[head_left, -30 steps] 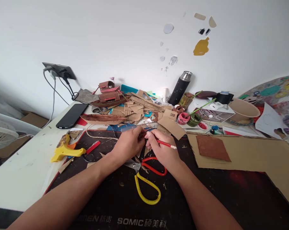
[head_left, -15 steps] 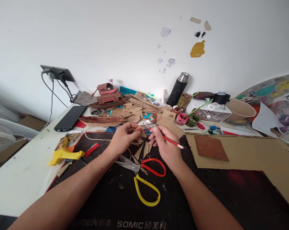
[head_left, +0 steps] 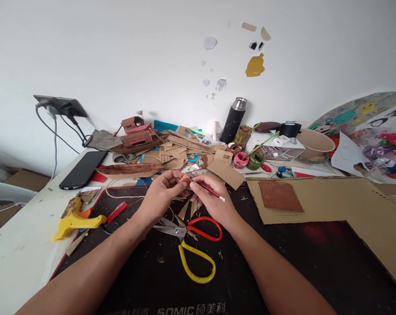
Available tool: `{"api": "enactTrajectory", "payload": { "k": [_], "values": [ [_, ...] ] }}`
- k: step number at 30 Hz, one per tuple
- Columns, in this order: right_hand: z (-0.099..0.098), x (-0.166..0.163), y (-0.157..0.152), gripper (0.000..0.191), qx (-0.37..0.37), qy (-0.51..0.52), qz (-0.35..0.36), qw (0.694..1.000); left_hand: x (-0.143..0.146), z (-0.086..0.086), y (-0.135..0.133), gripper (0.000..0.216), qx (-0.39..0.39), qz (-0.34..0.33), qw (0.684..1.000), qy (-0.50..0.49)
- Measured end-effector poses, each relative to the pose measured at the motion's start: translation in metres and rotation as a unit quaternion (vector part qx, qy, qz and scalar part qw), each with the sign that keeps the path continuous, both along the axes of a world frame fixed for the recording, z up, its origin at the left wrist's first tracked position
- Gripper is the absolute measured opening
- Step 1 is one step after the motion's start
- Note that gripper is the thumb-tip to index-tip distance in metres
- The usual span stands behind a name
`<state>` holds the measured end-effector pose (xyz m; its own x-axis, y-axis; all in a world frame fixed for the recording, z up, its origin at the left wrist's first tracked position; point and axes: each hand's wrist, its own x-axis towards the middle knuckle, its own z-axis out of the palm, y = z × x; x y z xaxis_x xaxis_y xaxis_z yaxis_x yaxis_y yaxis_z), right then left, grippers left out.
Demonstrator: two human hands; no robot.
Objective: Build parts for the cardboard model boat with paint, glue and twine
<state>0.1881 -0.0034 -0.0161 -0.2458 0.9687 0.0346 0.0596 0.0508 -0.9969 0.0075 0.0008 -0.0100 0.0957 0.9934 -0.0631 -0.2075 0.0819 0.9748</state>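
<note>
My right hand (head_left: 217, 201) grips a red pencil (head_left: 213, 192), its white-ended tail pointing to the lower right and its tip at the fingers of my left hand (head_left: 161, 194). My left hand is closed, pinching a small reddish piece (head_left: 185, 180) that is mostly covered by the fingers; I cannot make out what it is. The two hands nearly meet above the black mat (head_left: 145, 262). Just below them lie scissors (head_left: 178, 232) with one red and one yellow handle, blades spread. Thin cardboard scraps (head_left: 183, 211) lie under the hands.
A yellow glue gun (head_left: 76, 221), red cutter (head_left: 117, 212) and phone (head_left: 83, 169) lie on the left. Brown model boats (head_left: 137, 142) and piled cardboard (head_left: 191, 146) stand behind. Open paint jars (head_left: 241, 160) and a black thermos (head_left: 234, 120) are further right, near a cardboard sheet (head_left: 329, 197).
My right hand has come closer to the left one, bringing the pencil's tip to the small piece. The whole view has shifted slightly, so things appear further left.
</note>
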Motion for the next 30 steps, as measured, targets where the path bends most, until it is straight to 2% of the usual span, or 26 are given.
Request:
{"api": "enactTrajectory", "payload": {
  "k": [9,14,21,30],
  "values": [
    [-0.004,0.000,0.003,0.019,-0.024,0.008,0.013,1.000,0.005,0.001,-0.004,0.049,-0.017,-0.004,1.000,0.015],
    [-0.004,0.000,0.003,0.014,-0.020,0.002,0.007,1.000,0.004,-0.001,-0.002,0.050,-0.033,-0.037,0.999,0.018],
    [-0.007,0.001,0.005,0.013,-0.014,-0.011,0.026,1.000,-0.002,-0.001,0.001,0.044,-0.044,-0.096,0.993,0.049],
    [-0.006,0.003,0.003,0.014,-0.039,-0.028,0.050,0.998,-0.009,0.001,0.006,0.036,-0.033,-0.140,0.983,0.110]
  ]
}}
